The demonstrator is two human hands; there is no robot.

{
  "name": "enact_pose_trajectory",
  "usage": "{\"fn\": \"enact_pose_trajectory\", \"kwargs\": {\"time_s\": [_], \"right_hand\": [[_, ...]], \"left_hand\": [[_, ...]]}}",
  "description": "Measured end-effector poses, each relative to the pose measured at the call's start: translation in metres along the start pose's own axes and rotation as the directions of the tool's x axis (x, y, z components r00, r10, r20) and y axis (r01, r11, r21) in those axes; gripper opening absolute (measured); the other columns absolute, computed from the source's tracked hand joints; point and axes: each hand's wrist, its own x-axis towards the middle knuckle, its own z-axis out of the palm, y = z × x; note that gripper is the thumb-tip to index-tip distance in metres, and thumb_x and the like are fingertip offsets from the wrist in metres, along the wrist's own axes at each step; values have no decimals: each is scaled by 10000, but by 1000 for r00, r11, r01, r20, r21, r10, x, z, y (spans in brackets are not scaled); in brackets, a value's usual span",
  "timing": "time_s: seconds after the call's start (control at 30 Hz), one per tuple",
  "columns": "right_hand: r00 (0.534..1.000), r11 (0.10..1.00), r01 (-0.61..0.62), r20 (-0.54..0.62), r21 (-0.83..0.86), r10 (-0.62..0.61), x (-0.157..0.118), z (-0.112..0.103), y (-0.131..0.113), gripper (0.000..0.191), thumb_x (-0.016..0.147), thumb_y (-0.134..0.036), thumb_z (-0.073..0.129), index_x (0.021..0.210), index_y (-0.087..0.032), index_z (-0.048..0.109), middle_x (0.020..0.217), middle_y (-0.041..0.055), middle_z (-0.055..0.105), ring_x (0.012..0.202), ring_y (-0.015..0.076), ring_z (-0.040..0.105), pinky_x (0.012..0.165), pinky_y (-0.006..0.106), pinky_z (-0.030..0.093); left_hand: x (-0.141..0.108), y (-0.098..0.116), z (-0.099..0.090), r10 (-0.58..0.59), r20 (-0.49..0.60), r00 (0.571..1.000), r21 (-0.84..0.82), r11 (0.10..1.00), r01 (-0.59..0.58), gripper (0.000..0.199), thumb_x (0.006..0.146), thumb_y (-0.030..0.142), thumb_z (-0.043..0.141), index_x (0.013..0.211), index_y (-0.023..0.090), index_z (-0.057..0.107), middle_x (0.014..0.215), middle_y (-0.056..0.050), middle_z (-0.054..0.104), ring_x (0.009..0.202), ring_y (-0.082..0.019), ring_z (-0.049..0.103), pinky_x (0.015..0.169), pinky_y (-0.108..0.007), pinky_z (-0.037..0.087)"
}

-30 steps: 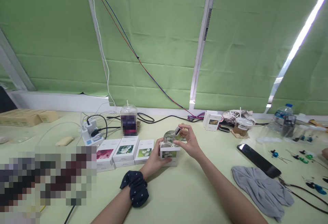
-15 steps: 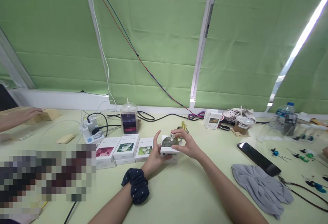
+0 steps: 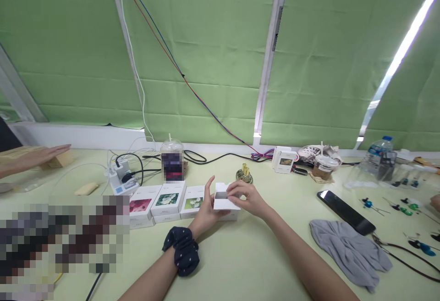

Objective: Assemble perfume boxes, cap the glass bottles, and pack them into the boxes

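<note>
My left hand [image 3: 208, 207] holds a small white box [image 3: 227, 205], its fingers closed around the left side and the thumb raised. The box top is open toward me, with a flap folded forward. At the right edge of the opening, the bent fingers of my right hand [image 3: 248, 196] pinch the box's flap. The glass bottle seen before is out of sight. Behind the hands stands a round glass piece with gold tops [image 3: 244, 172]. To the left lie several white boxes with flower pictures [image 3: 168, 198].
Left of the boxes sits a power strip with plugs [image 3: 120, 177]. A phone [image 3: 345, 212] and a grey cloth [image 3: 349, 248] lie on the right, near small coloured parts [image 3: 409, 207]. Another person's hand [image 3: 51, 154] is at far left. A drink cup [image 3: 323, 167] stands behind.
The glass bottle under my right hand has gone down out of view at the box opening. My right fingers have shifted to the box's edge. The other person's hand moved right.
</note>
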Motion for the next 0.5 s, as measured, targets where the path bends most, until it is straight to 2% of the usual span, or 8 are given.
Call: {"fn": "enact_pose_trajectory", "kwargs": {"time_s": [0.1,0.2,0.33,0.4,0.5], "right_hand": [[1000,1000,15,10,1,-15,0,2,1,145,849,-274,590,836,-252,733,932,76,680,857,213,618,758,370,499],[999,998,37,-10,-48,-38,-1,3,2,137,843,-253,601,829,-258,737,967,76,655,903,214,591,817,394,490],[994,986,28,-101,-166,-45,-5,4,6,79,802,-254,655,782,-245,731,1223,91,534,1137,259,479,908,421,451],[987,985,-17,-163,-170,-11,-7,5,6,78,769,-274,691,831,-232,710,1282,98,492,1163,268,466,904,413,451],[977,992,-58,-211,-109,34,-10,7,5,285,756,-281,699,1025,-231,619,1088,85,603,996,225,572,827,369,471]], "left_hand": [[0,1,0,-1,2,1000,3,1000,1,1149,665,283,790,1452,290,-47,836,22,619,731,-161,601,761,-327,462],[0,2,1,-5,0,1000,-1,1000,5,1147,665,283,792,1451,289,-43,834,19,625,718,-154,598,749,-315,464],[-1,3,1,-4,5,1000,-1,1000,4,1115,672,282,788,1441,299,-17,875,4,639,757,-164,616,773,-334,475],[-1,3,1,5,5,1000,8,1000,-5,1085,673,283,786,1431,294,9,881,1,641,765,-171,624,771,-342,479],[-1,1,1,18,0,1000,29,999,-18,1002,682,281,777,1392,283,70,881,0,640,756,-171,627,747,-329,480]]}}
